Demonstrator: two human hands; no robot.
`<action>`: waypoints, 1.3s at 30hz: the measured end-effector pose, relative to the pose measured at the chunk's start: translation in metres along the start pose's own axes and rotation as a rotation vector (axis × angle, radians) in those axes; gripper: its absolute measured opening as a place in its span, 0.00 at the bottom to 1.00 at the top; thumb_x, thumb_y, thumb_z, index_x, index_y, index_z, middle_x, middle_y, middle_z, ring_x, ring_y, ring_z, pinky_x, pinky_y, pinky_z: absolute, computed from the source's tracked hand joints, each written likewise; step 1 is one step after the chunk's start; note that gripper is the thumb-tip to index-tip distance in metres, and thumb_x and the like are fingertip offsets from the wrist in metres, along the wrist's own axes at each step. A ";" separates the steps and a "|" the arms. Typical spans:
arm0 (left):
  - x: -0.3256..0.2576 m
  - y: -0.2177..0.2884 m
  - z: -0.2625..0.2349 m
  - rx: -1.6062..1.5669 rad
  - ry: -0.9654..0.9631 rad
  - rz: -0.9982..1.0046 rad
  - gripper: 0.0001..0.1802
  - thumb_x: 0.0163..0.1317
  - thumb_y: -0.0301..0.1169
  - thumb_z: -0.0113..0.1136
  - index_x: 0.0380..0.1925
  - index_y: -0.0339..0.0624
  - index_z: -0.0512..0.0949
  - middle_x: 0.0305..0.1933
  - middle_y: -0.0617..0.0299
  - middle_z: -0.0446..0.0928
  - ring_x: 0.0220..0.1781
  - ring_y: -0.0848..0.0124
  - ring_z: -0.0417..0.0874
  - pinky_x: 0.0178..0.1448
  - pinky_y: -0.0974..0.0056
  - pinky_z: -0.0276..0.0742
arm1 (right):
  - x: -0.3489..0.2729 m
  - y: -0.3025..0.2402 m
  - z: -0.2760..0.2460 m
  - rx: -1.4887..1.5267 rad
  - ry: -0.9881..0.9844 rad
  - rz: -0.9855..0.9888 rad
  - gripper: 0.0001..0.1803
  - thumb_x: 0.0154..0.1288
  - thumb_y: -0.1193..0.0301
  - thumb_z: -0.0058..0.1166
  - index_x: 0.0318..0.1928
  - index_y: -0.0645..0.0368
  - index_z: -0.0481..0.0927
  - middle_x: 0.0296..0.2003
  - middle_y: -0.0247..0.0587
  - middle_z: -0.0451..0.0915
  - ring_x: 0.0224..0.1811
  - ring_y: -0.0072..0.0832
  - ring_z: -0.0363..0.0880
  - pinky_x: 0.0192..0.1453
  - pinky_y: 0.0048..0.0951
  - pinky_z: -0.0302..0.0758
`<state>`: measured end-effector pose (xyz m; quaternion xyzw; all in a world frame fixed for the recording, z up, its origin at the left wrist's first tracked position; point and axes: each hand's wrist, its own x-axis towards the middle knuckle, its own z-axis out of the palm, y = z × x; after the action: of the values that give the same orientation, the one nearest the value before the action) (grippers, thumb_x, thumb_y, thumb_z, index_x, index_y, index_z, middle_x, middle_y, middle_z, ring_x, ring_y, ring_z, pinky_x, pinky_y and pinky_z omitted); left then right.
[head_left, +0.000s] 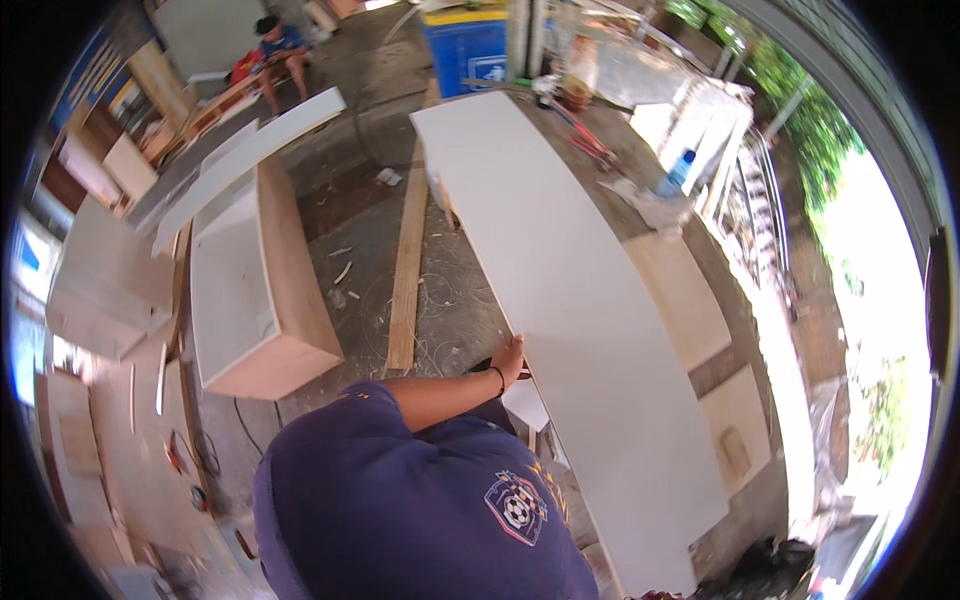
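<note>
A long white board runs from the upper middle down to the lower right, right in front of my body. My left hand holds its near long edge, with the fingers curled around and partly hidden under the edge. A dark band circles that wrist. My right hand does not show clearly; the lower rim cuts off that side. Under the board's edge, beside my left hand, a small white piece shows.
Left of me stands an open white box cabinet with a white plank across it. A wooden strip lies on the scrap-strewn floor. Beyond are a blue bin, a seated person, red-handled cutters and a blue bottle.
</note>
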<state>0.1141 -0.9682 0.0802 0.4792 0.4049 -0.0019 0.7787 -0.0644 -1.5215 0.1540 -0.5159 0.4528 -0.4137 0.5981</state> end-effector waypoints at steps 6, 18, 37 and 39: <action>0.000 -0.011 0.010 0.215 -0.408 0.028 0.21 0.67 0.50 0.35 0.47 0.49 0.69 0.46 0.59 0.75 0.43 0.69 0.78 0.42 0.61 0.77 | 0.011 0.027 -0.111 0.058 0.196 0.073 0.31 0.66 0.50 0.42 0.62 0.58 0.64 0.57 0.47 0.70 0.55 0.37 0.71 0.55 0.37 0.71; -0.019 0.002 0.013 0.452 -0.012 0.084 0.29 0.69 0.49 0.30 0.51 0.38 0.72 0.50 0.54 0.76 0.48 0.62 0.79 0.51 0.60 0.77 | 0.000 0.023 -0.126 -0.021 0.528 0.075 0.19 0.64 0.65 0.53 0.53 0.57 0.73 0.25 0.33 0.76 0.22 0.18 0.72 0.19 0.21 0.70; -0.033 0.018 0.027 0.473 0.012 0.014 0.30 0.69 0.47 0.30 0.52 0.32 0.72 0.54 0.54 0.74 0.51 0.61 0.77 0.51 0.57 0.77 | 0.071 0.046 -0.161 -0.040 0.446 0.156 0.14 0.66 0.62 0.51 0.50 0.49 0.75 0.28 0.32 0.78 0.25 0.24 0.79 0.20 0.23 0.67; -0.018 0.016 0.018 0.492 -0.009 0.028 0.30 0.69 0.48 0.30 0.50 0.36 0.73 0.50 0.56 0.76 0.47 0.62 0.79 0.48 0.57 0.79 | 0.073 0.043 -0.172 0.097 0.399 0.223 0.12 0.66 0.64 0.50 0.48 0.50 0.76 0.27 0.34 0.78 0.26 0.26 0.78 0.20 0.23 0.66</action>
<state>0.1192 -0.9801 0.1072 0.6597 0.3823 -0.0919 0.6404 -0.2113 -1.6282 0.0927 -0.3412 0.5959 -0.4601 0.5628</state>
